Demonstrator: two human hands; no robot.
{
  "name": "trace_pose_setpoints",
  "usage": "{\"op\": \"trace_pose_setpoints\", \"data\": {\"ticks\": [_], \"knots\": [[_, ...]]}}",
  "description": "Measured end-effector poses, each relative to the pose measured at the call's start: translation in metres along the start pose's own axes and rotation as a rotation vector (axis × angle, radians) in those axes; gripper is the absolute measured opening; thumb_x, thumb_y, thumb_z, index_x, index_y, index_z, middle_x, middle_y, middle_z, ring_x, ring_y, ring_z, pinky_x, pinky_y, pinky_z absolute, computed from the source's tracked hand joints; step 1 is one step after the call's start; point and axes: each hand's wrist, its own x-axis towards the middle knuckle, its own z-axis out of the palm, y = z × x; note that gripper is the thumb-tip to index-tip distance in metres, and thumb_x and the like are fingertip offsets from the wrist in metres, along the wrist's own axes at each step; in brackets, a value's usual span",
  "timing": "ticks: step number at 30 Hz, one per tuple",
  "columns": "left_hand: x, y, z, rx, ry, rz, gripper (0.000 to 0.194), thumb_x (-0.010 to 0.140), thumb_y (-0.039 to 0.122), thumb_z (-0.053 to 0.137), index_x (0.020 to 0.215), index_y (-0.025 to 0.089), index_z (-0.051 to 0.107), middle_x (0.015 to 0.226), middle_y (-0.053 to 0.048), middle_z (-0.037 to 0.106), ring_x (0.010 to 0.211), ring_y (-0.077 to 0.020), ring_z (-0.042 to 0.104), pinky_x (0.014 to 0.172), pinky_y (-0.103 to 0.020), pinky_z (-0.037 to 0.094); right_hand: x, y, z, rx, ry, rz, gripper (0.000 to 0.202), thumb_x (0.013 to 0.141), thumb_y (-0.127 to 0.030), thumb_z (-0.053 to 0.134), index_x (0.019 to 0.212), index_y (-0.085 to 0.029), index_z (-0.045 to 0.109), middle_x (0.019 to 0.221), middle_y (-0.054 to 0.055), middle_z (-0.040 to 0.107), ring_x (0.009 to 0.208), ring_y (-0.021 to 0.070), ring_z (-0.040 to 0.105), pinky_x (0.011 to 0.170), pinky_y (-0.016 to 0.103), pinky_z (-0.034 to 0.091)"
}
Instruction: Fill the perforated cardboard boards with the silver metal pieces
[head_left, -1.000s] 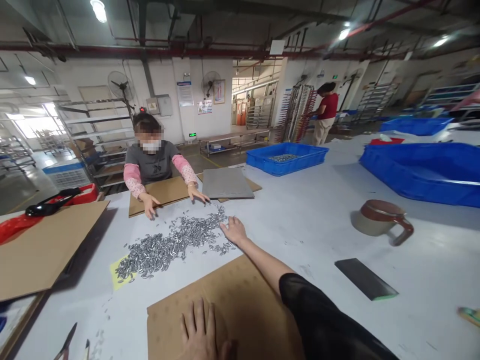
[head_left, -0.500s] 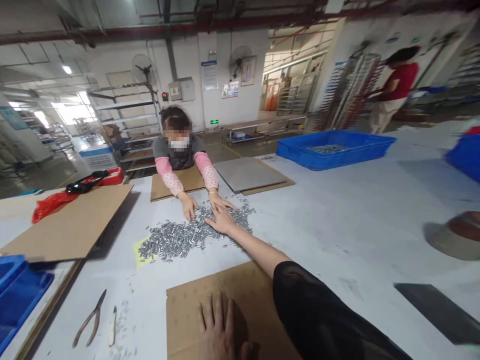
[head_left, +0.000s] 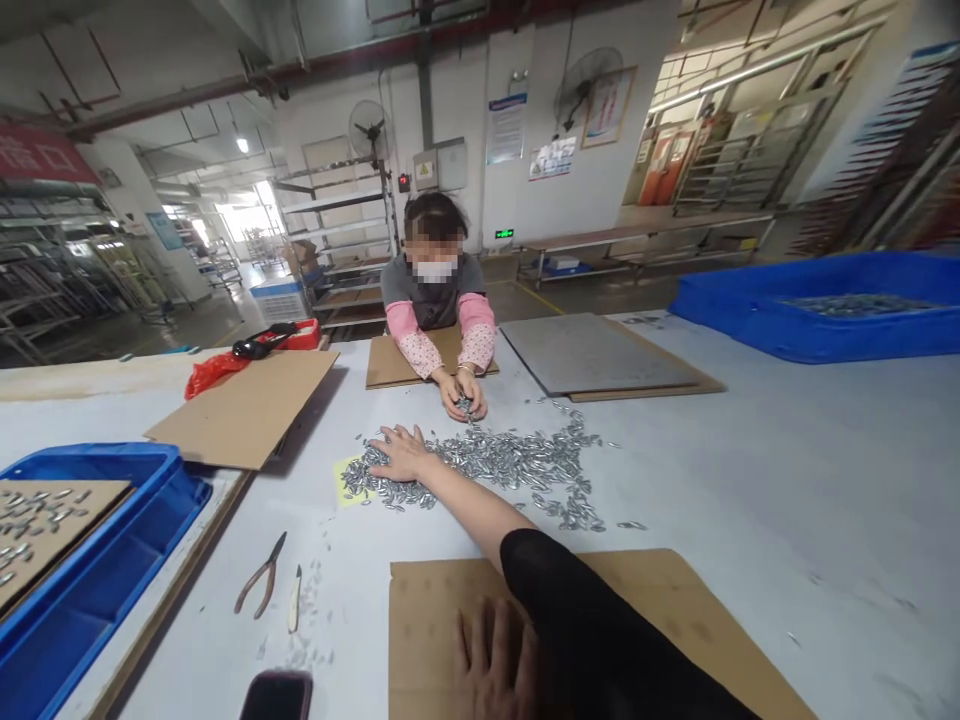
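Observation:
A long pile of small silvery metal pieces (head_left: 517, 458) is spread over the white table. My right hand (head_left: 405, 455), reaching across in a black sleeve, lies with fingers spread on the pile's left end, beside a yellow paper (head_left: 345, 483). Flat on a brown cardboard sheet (head_left: 427, 620) near me rests my left hand (head_left: 495, 655), its fingers apart and nothing held; the black sleeve passes close by it. Across the table, a person's cupped hands (head_left: 463, 397) hold some of the metal pieces just behind the pile.
Pliers (head_left: 262, 580), a small knife (head_left: 295, 600) and a phone (head_left: 277, 695) lie at left. A blue tray (head_left: 161, 500) holds cardboard with metal pieces. A grey board (head_left: 592, 355) and a blue bin (head_left: 795, 330) are at the back right.
The view has turned right-to-left, so things sit further right. My right hand has moved from the pile's right part to its left end. The person's hands have come together around some pieces.

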Motion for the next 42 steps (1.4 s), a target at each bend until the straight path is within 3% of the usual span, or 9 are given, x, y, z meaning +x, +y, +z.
{"op": "trace_pose_setpoints", "data": {"ticks": [4, 9, 11, 14, 18, 22, 26, 32, 42], "knots": [[0.0, 0.001, 0.002, 0.052, 0.047, 0.043, 0.072, 0.084, 0.046, 0.065, 0.152, 0.03, 0.048, 0.153, -0.01, 0.055, 0.139, -0.042, 0.049, 0.113, -0.062, 0.036, -0.004, 0.004, 0.008, 0.012, 0.025, -0.014, 0.069, 0.093, -0.071, 0.047, 0.153, -0.037, 0.047, 0.161, 0.007, 0.042, 0.149, 0.0404, 0.027, 0.115, 0.066, 0.024], [0.006, 0.012, -0.022, -0.037, -0.025, -0.001, 0.074, 0.083, 0.06, 0.06, 0.148, 0.025, 0.054, 0.155, -0.015, 0.052, 0.142, -0.046, 0.043, 0.114, -0.069, 0.032, -0.037, 0.026, 0.012, -0.019, 0.112, -0.038, 0.051, 0.1, -0.054, 0.044, 0.145, -0.033, 0.057, 0.154, 0.007, 0.051, 0.139, 0.0329, 0.042, 0.111, 0.056, 0.036], [0.01, 0.014, -0.033, -0.076, -0.097, -0.019, 0.076, 0.085, 0.064, 0.058, 0.15, 0.024, 0.052, 0.157, -0.016, 0.049, 0.144, -0.0467, 0.041, 0.113, -0.071, 0.031, -0.045, 0.031, 0.011, -0.025, 0.107, -0.039, 0.053, 0.1, -0.055, 0.045, 0.145, -0.031, 0.057, 0.155, 0.008, 0.049, 0.14, 0.0333, 0.041, 0.111, 0.056, 0.036], [0.014, 0.013, -0.04, -0.125, -0.195, -0.029, 0.079, 0.086, 0.067, 0.055, 0.153, 0.024, 0.048, 0.16, -0.015, 0.044, 0.146, -0.0468, 0.038, 0.113, -0.072, 0.031, -0.051, 0.028, 0.012, -0.038, 0.092, -0.021, 0.069, 0.094, -0.069, 0.048, 0.149, -0.028, 0.052, 0.158, 0.012, 0.044, 0.143, 0.0379, 0.036, 0.113, 0.06, 0.032], [0.013, 0.005, -0.031, -0.133, -0.193, -0.01, 0.072, 0.086, 0.059, 0.061, 0.151, 0.027, 0.052, 0.159, -0.013, 0.047, 0.143, -0.0459, 0.043, 0.113, -0.069, 0.034, -0.055, 0.016, 0.015, -0.074, 0.134, 0.027, 0.094, 0.08, -0.084, 0.055, 0.153, -0.026, 0.047, 0.16, 0.016, 0.04, 0.144, 0.0433, 0.033, 0.115, 0.068, 0.024], [0.022, -0.004, -0.019, -0.028, -0.194, -0.076, 0.059, 0.086, 0.042, 0.065, 0.143, 0.026, 0.062, 0.153, -0.014, 0.054, 0.141, -0.0453, 0.044, 0.114, -0.069, 0.03, -0.046, 0.013, 0.015, -0.063, 0.169, 0.022, 0.086, 0.08, -0.083, 0.054, 0.147, -0.029, 0.052, 0.158, 0.012, 0.045, 0.142, 0.0421, 0.037, 0.112, 0.069, 0.03], [0.035, -0.006, -0.025, 0.085, -0.216, -0.061, 0.051, 0.087, 0.027, 0.061, 0.137, 0.024, 0.067, 0.151, -0.013, 0.057, 0.141, -0.0419, 0.045, 0.117, -0.068, 0.027, -0.038, 0.014, 0.012, -0.077, 0.224, 0.117, 0.07, 0.089, -0.077, 0.047, 0.136, -0.027, 0.06, 0.141, 0.013, 0.058, 0.128, 0.0394, 0.049, 0.102, 0.065, 0.043], [0.04, -0.007, -0.032, 0.166, -0.211, -0.03, 0.046, 0.089, 0.029, 0.059, 0.133, 0.024, 0.07, 0.147, -0.013, 0.061, 0.138, -0.0405, 0.049, 0.114, -0.066, 0.032, -0.039, 0.006, 0.009, -0.065, 0.259, 0.18, 0.056, 0.092, -0.068, 0.05, 0.124, -0.025, 0.066, 0.128, 0.014, 0.064, 0.121, 0.0366, 0.056, 0.091, 0.056, 0.053], [0.042, -0.006, -0.041, 0.147, -0.181, 0.014, 0.045, 0.089, 0.031, 0.061, 0.132, 0.022, 0.07, 0.145, -0.016, 0.061, 0.139, -0.0432, 0.048, 0.115, -0.067, 0.03, -0.04, 0.001, 0.005, 0.019, 0.231, 0.248, 0.05, 0.093, -0.052, 0.055, 0.132, -0.022, 0.059, 0.129, 0.017, 0.065, 0.11, 0.0344, 0.068, 0.084, 0.05, 0.058]]}}
